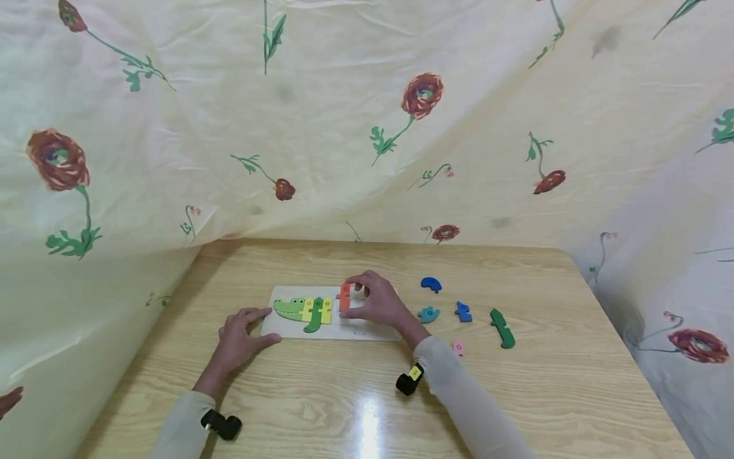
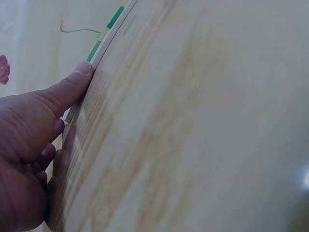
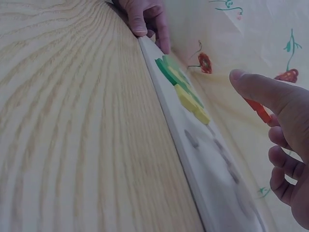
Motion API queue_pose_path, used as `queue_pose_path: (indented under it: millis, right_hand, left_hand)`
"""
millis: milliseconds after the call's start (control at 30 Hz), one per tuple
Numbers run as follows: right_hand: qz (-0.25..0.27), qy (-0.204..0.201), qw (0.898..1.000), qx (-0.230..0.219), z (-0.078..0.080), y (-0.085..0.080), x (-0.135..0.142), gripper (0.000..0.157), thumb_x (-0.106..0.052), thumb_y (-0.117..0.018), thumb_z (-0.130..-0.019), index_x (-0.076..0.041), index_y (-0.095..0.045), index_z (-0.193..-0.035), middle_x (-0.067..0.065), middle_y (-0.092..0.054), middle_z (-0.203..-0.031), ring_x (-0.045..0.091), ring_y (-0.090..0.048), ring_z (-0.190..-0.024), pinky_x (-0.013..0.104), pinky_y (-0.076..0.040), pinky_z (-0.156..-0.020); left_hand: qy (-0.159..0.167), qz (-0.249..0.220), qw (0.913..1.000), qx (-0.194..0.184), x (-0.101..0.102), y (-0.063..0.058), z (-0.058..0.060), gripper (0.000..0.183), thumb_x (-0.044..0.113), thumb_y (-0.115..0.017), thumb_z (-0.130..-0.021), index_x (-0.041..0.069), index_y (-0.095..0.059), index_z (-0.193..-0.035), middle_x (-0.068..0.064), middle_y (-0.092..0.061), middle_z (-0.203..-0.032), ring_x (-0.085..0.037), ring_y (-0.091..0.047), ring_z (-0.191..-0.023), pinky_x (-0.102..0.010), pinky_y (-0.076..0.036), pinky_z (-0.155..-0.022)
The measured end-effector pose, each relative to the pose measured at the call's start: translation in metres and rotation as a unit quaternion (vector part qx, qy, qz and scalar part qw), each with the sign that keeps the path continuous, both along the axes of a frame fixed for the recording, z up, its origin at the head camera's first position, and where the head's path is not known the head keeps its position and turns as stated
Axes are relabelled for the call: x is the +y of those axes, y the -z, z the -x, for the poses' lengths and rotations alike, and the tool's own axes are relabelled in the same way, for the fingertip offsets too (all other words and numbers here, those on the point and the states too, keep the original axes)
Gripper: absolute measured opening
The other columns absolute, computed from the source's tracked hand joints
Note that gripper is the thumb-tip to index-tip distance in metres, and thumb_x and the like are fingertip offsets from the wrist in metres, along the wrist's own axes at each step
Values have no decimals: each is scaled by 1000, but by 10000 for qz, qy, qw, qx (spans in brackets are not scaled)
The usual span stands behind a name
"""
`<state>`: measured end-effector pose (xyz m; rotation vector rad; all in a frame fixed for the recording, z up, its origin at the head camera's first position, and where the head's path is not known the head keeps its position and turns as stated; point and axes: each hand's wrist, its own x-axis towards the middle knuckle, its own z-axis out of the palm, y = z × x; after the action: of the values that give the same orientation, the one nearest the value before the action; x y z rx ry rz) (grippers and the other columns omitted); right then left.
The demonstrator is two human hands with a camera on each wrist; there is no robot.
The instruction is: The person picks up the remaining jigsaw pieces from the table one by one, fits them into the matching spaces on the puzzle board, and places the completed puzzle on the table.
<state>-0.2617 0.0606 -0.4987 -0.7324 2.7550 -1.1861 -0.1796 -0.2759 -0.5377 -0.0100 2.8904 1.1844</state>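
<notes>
A white puzzle board lies on the table, its left part filled with a green crocodile head and yellow and green body pieces. At the board's left end, my left hand holds the corner between thumb and fingers; in the left wrist view its thumb presses on the near edge. Above the board, just right of the yellow pieces, my right hand pinches an orange puzzle piece between thumb and fingers. Seen from the right wrist, that orange piece is raised off the board, partly hidden by the thumb.
Right of the board lie loose pieces: a dark blue one, a teal one, a blue one, a green one and a pink one beside the right sleeve. Flowered cloth hangs behind the wooden table.
</notes>
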Motion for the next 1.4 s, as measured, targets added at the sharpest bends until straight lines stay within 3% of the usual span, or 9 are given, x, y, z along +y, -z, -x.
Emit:
queue_pose_path:
  millis: [467,900,1400]
  right_hand:
    - [-74,56,9997,-226,-2,17,-13,69,-45,-92,-73,-18,-69,-132,-3,-59,-101,15,-52,-88,30,-46,-76]
    - [-55,-8,9997,-250,-4,20,-18,66,-42,-92,-75,-14,-69,-130,-2,-58,-100,16,-51,-88,29,-45,-75]
    - [-390,-55,9990,-219,-3,23,-22,70,-43,-92,-74,-12,-69,-132,-2,-58,-103,14,-51,-87,31,-44,-77]
  left_hand:
    - [29,-44,10000,12,0,3,0,81,50,-85,-79,9,-59,-144,-21,-51,-146,-44,-37,-133,-54,-22,-94]
    - [14,-51,10000,10,-1,4,2,81,50,-86,-78,10,-59,-144,-22,-51,-146,-44,-38,-133,-52,-22,-93]
    - [-31,-71,10000,-25,-2,3,4,80,50,-86,-78,11,-59,-144,-19,-51,-147,-41,-38,-134,-50,-22,-92]
